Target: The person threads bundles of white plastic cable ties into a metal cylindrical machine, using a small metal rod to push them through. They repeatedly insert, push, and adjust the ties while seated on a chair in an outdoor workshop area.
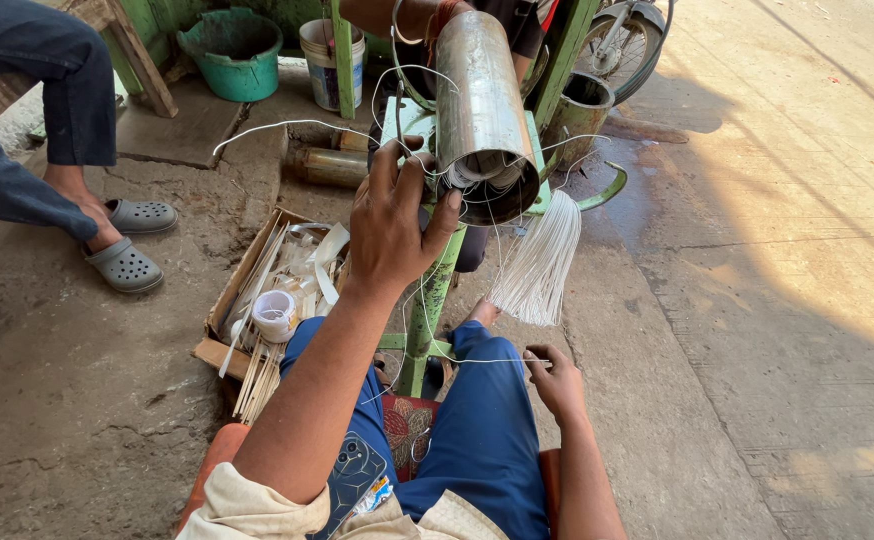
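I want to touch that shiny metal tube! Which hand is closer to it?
Left. The left hand rests against the metal tube; the right hand is far below it, pinching a thin white thread.

The person wears blue trousers [477, 430] and a cream short-sleeved shirt [257, 510]. Both forearms are bare. No gloves.

Shiny metal cylinder [479, 100] tilted on green stand, thin white thread [477, 361] trailing from mouth

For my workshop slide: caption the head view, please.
Left hand grips a steel cylinder on a green stand; right hand pinches white thread.
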